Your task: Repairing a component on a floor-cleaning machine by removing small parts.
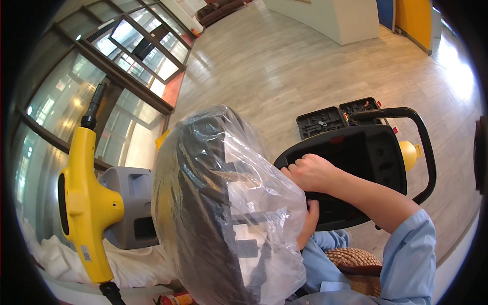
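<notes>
A large, dark, rounded part wrapped in a clear plastic bag point(264, 173) stands in front of me. My right hand point(316, 174) is closed at the bag's right edge, over a deep black tub point(356, 168) with a tall black loop handle point(424, 137). Its fingertips are turned away, and the film seems to be pinched in them. Below it, my left hand point(309, 223) shows only a raised thumb and part of the palm. The bagged part hides its other fingers. Both forearms have light blue sleeves.
To the left stands a yellow body point(89, 203) with black ends, joined to a grey block point(133, 206). Beyond the tub, an open black tool case point(321, 122) lies on the wooden floor. A wicker seat point(356, 259) and a red cylinder point(178, 299) are near me. Glass panels line the left.
</notes>
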{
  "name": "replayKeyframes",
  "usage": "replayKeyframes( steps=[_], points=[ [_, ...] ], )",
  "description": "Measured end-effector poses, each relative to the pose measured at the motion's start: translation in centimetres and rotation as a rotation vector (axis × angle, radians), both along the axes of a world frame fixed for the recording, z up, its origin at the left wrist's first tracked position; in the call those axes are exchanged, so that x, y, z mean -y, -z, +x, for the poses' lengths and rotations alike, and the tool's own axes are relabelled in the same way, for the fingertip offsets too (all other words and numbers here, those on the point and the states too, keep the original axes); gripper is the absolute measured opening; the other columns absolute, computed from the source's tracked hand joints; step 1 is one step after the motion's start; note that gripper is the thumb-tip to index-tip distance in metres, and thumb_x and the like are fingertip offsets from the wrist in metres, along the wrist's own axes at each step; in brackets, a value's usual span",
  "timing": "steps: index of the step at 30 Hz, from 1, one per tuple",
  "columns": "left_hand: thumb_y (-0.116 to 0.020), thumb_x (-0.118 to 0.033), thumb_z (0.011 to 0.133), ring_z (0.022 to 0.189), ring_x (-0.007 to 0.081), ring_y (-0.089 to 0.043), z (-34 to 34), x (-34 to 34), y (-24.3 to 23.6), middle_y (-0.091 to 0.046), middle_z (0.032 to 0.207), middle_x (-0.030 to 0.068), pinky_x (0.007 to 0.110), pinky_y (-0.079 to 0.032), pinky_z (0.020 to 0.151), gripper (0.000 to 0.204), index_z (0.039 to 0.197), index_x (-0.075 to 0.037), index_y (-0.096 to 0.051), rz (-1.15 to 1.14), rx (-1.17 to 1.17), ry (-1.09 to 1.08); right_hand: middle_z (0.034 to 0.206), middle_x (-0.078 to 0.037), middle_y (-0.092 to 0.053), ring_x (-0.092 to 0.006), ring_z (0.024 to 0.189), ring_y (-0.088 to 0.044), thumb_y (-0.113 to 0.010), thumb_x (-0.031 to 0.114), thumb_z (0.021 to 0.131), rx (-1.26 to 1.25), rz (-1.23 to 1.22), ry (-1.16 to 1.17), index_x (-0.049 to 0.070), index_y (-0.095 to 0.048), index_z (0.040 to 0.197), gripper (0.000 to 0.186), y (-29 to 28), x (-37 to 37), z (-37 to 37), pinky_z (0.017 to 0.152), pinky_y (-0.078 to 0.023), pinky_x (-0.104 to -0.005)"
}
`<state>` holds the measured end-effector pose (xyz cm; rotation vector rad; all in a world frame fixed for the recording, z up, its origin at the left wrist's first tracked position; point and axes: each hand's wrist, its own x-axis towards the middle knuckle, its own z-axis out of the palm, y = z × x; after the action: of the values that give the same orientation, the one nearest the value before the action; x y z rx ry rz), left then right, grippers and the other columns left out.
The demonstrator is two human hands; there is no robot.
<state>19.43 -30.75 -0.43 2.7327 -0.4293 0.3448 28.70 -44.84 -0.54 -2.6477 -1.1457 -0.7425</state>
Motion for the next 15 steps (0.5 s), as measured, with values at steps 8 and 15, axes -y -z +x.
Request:
replayKeyframes(
  steps=[8, 15],
  points=[
    [-0.063, -0.022, 0.086, 0.099, 0.0368, -0.064, 0.2, 0.5, -0.4, -0.067, 0.105, 0.0151, 0.05, -0.044, 0.091, 0.026, 0.105, -0.004, -0.068, -0.044, 0.127, 0.0, 0.058, -0.003, -0.062, -0.0199, 0.052, -0.066, -0.068, 0.021, 0.08, 0.213, -0.047, 0.006, 0.009, -0.057, 0.073, 0.017, 0.4, -0.9, 0.6, 0.049, -0.049, -0.0321],
    [-0.063, -0.021, 0.086, 0.101, 0.0377, -0.064, 0.2, 0.7, -1.2, -0.068, 0.108, 0.016, 0.051, -0.044, 0.093, 0.031, 0.11, -0.003, -0.067, -0.102, -0.022, 0.026, 0.067, -0.001, -0.064, -0.0171, 0.063, -0.065, -0.069, 0.022, 0.079, 0.234, 0.017, -0.023, 0.012, -0.059, 0.077, 0.015, 0.6, -0.3, 0.6, 0.059, -0.05, -0.0299]
  ],
)
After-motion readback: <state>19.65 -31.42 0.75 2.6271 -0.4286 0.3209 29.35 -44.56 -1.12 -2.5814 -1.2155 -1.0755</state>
